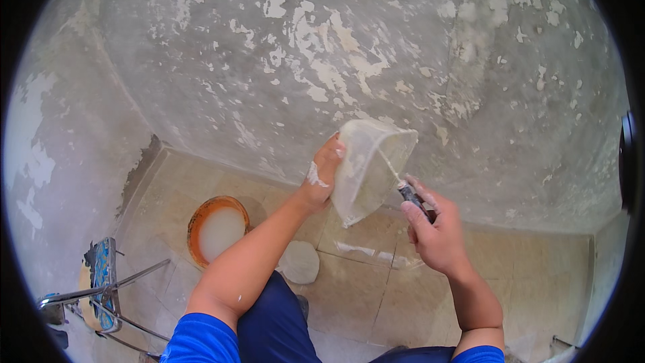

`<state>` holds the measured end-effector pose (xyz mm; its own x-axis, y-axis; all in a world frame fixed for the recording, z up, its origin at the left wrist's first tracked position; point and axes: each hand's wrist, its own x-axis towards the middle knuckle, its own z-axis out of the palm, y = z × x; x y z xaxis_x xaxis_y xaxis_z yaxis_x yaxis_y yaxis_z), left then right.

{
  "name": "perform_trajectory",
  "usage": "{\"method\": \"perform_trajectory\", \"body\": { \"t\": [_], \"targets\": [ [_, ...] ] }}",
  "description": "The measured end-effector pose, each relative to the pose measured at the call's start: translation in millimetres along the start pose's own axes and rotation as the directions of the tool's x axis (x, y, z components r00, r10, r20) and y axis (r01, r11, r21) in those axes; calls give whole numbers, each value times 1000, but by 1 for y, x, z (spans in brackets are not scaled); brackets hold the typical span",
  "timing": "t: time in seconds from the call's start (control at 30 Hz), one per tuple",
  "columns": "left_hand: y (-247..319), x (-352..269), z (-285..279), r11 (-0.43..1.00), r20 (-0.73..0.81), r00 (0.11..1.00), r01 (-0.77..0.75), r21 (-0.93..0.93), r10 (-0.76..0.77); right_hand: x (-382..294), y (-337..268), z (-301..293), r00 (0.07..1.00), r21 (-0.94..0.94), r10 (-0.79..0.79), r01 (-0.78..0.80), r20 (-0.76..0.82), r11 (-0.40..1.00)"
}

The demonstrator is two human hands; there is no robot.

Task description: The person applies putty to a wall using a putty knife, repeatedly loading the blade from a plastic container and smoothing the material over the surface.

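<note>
My left hand (325, 171), smeared with white material, holds a translucent plastic container (355, 176) by its outer side, with the opening tilted towards the right. In my right hand (433, 227) is the dark handle of a tool (413, 199). The tool's thin, white-coated shank reaches into the container; its far end cannot be made out. Behind both hands rises a grey wall (242, 75) with patchy white and cream areas.
An orange bucket (194, 229) of whitish liquid stands on the tiled floor (352, 282), left of a round pale object (300, 262). A metal-framed chair with a patterned pad (105, 282) is at the lower left. Another wall (65, 126) meets the grey one at left.
</note>
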<state>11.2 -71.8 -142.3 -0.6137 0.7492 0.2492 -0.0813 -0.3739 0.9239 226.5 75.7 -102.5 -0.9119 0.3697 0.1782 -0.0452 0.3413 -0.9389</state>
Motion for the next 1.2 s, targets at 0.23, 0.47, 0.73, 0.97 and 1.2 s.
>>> {"method": "perform_trajectory", "body": {
  "t": [0.23,0.47,0.73,0.97,1.2],
  "targets": [
    [8,-3,15,948,11,999,-52,313,51,5,10,2,977,-138,-181,165,-114,977],
    [-6,-3,-1,992,5,993,119,35,-120,-5,-3,16,943,-396,-332,315,26,863],
    [2,3,-10,987,14,993,115,-116,-114,-9,-5,7,964,-400,-200,255,176,880],
    [3,5,-9,971,20,989,148,-190,-146,-11,3,22,962,-491,-189,263,196,830],
    [-2,3,-15,958,-40,982,172,-229,-186,-10,16,30,953,-364,-197,273,231,891]
  ]
}}
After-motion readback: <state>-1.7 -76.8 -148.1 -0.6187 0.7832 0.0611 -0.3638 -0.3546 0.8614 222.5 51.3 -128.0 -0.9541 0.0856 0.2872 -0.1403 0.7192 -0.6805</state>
